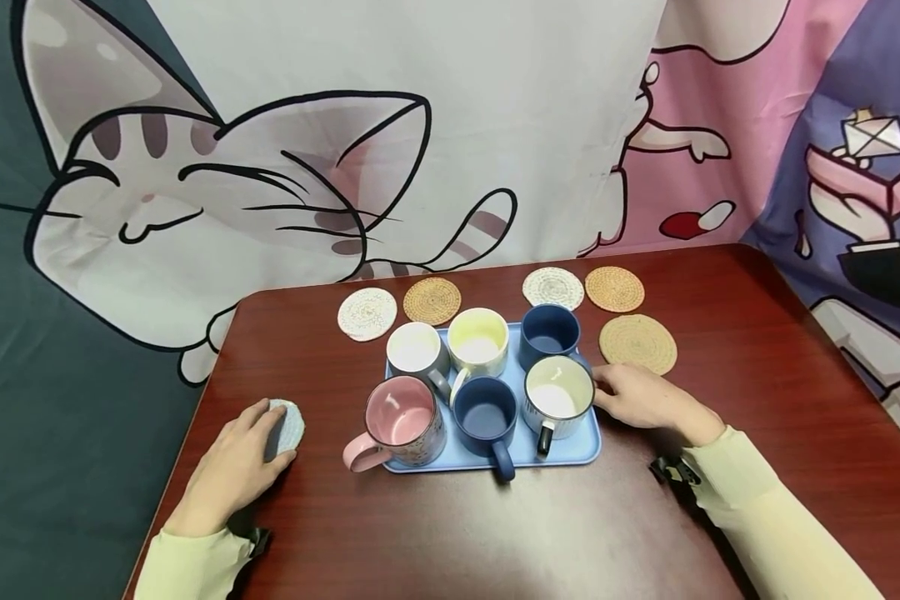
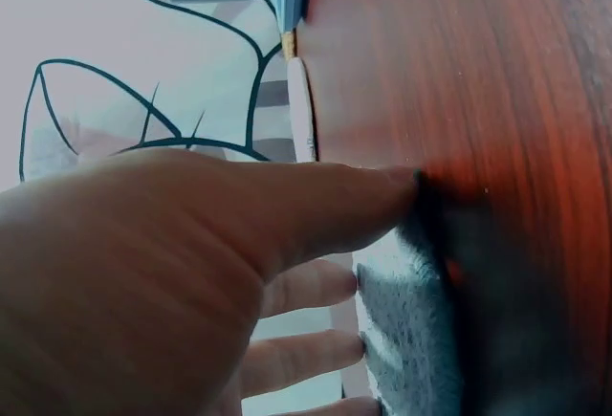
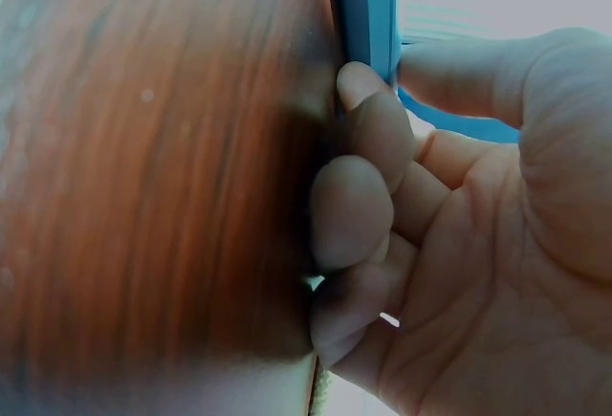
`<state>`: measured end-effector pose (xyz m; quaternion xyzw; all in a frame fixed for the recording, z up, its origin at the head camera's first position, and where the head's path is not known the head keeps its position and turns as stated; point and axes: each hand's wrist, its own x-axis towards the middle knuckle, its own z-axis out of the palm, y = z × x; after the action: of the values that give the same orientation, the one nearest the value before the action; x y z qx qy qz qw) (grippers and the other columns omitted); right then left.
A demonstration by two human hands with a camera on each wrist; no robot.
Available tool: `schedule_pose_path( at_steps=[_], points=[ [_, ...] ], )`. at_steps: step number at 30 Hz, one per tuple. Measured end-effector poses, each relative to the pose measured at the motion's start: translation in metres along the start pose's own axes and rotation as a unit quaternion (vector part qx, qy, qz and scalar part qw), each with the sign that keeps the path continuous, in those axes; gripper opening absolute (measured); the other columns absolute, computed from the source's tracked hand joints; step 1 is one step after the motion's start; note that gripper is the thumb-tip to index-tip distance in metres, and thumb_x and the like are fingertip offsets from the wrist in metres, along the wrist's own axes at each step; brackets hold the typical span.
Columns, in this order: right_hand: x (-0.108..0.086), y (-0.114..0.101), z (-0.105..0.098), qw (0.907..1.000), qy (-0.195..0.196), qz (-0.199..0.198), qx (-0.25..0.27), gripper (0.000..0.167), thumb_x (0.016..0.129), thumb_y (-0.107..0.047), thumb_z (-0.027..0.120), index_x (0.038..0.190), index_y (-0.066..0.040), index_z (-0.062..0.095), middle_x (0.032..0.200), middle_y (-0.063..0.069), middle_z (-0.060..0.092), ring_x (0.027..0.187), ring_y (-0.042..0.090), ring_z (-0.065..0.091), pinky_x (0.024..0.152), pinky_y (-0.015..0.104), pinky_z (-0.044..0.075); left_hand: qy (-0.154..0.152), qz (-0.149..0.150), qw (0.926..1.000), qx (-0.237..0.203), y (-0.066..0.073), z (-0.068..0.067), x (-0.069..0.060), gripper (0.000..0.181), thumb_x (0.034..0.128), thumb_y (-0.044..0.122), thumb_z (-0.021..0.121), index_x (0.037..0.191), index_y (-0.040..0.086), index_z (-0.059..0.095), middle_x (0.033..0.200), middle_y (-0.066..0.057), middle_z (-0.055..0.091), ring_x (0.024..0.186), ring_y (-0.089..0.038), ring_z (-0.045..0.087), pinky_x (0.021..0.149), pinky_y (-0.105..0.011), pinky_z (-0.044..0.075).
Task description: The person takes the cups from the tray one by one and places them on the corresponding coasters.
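My left hand (image 1: 228, 467) is at the left of the table, holding a light-blue sponge (image 1: 290, 429) between thumb and fingers. In the left wrist view, the sponge (image 2: 406, 330) has a fuzzy surface and is low against the tabletop. My right hand (image 1: 648, 400) grips the right edge of a light-blue tray (image 1: 581, 452). The right wrist view shows its thumb on the tray rim (image 3: 381, 5) and curled fingers beneath. On the tray stand a pink mug (image 1: 399, 412), two dark blue mugs, a white mug (image 1: 558, 387) with a black handle, a yellow mug and a grey mug.
White coasters (image 1: 367, 314) and tan woven coasters (image 1: 637, 343) lie behind and right of the tray on the brown table (image 1: 435, 533). A printed cartoon curtain (image 1: 570, 125) hangs behind the far edge. The pink mug's handle sticks out past the tray's left side.
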<state>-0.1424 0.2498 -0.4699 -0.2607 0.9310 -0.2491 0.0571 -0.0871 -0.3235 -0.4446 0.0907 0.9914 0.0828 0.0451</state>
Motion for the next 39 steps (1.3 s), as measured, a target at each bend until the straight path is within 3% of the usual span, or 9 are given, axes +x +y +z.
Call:
schedule_pose_path(
  at_steps=[3, 10, 14, 18, 25, 39],
  points=[
    [0.002, -0.002, -0.003, 0.9999, -0.004, 0.011, -0.008, 0.017, 0.095, -0.018, 0.065, 0.08, -0.025, 0.062, 0.064, -0.014, 0.048, 0.066, 0.006, 0.049, 0.065, 0.032, 0.044, 0.003, 0.002, 1.0, -0.006, 0.001, -0.001, 0.002, 0.069, 0.0858, 0.027, 0.081, 0.143, 0.0, 0.054, 0.151, -0.032, 0.044, 0.126, -0.056, 0.05, 0.099, -0.072, 0.045],
    [0.0, 0.017, 0.01, 0.9992, 0.023, -0.032, 0.001, 0.015, 0.097, -0.026, 0.064, 0.083, -0.025, 0.062, 0.065, -0.013, 0.049, 0.065, 0.007, 0.049, 0.06, 0.035, 0.041, 0.005, 0.014, 0.9999, -0.005, 0.006, 0.002, 0.009, 0.069, 0.0863, 0.027, 0.079, 0.145, 0.001, 0.054, 0.153, -0.028, 0.044, 0.13, -0.053, 0.048, 0.102, -0.069, 0.045],
    [0.0, 0.016, 0.01, 0.9996, 0.022, -0.02, -0.003, 0.014, 0.096, -0.024, 0.065, 0.083, -0.026, 0.063, 0.065, -0.014, 0.05, 0.066, 0.007, 0.05, 0.061, 0.036, 0.043, 0.017, 0.03, 0.9994, -0.005, 0.011, 0.003, 0.017, 0.067, 0.0863, 0.026, 0.079, 0.144, 0.002, 0.056, 0.154, -0.026, 0.046, 0.132, -0.052, 0.049, 0.101, -0.068, 0.046],
    [0.0, 0.002, 0.0, 0.9999, 0.005, 0.011, -0.012, 0.015, 0.094, -0.02, 0.066, 0.082, -0.027, 0.064, 0.064, -0.015, 0.049, 0.067, 0.005, 0.051, 0.064, 0.036, 0.045, 0.03, 0.05, 0.9983, -0.008, 0.018, 0.004, 0.026, 0.065, 0.0861, 0.025, 0.08, 0.143, 0.003, 0.058, 0.152, -0.026, 0.048, 0.132, -0.051, 0.05, 0.102, -0.066, 0.047],
    [0.0, -0.005, -0.002, 0.9988, -0.017, 0.034, -0.032, 0.014, 0.097, -0.018, 0.065, 0.085, -0.027, 0.066, 0.065, -0.016, 0.051, 0.069, 0.004, 0.053, 0.07, 0.033, 0.048, 0.034, 0.067, 0.9971, -0.007, 0.028, 0.007, 0.04, 0.064, 0.0854, 0.026, 0.081, 0.142, 0.005, 0.06, 0.151, -0.026, 0.05, 0.131, -0.051, 0.051, 0.105, -0.065, 0.046],
    [0.0, -0.003, 0.0, 0.9989, -0.018, 0.033, -0.029, 0.015, 0.097, -0.018, 0.065, 0.084, -0.027, 0.065, 0.065, -0.016, 0.05, 0.069, 0.004, 0.052, 0.07, 0.033, 0.047, 0.025, 0.104, 0.9942, -0.01, 0.052, 0.011, 0.071, 0.063, 0.0852, 0.028, 0.082, 0.14, 0.006, 0.061, 0.15, -0.025, 0.052, 0.13, -0.049, 0.055, 0.109, -0.06, 0.046]
  ],
)
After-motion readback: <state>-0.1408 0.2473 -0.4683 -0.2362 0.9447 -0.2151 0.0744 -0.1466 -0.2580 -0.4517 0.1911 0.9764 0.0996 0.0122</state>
